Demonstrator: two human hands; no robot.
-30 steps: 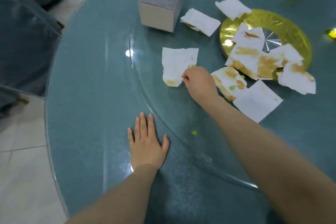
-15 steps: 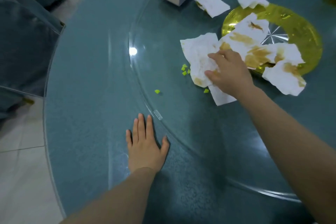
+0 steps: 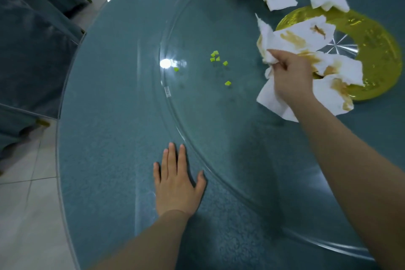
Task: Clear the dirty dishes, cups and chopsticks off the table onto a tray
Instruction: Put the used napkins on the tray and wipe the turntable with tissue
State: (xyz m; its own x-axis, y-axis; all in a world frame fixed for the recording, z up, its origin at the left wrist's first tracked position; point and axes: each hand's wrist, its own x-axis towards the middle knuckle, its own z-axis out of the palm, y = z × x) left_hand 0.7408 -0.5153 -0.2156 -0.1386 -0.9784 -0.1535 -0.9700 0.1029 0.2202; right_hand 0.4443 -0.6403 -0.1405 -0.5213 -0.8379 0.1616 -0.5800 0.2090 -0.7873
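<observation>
On the glass turntable (image 3: 197, 116), the right hand (image 3: 291, 76) is pinching a bunch of stained napkins (image 3: 291, 39) beside the gold centre disc (image 3: 377, 55), while the left hand (image 3: 177, 182) is lying flat, fingers straight, on the table (image 3: 98, 160). No dishes, cups, chopsticks or tray are showing. The risk: dragging the wad could be scattering the green scraps (image 3: 215, 56) or smearing sauce.

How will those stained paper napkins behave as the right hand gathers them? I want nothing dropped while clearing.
The stained napkins probably go limp: the bunch crumples where the right hand pinches it. They look light, so loose corners may trail or slip out. The brown patches look damp, so those sheets may cling to the gold plate or tear.
</observation>
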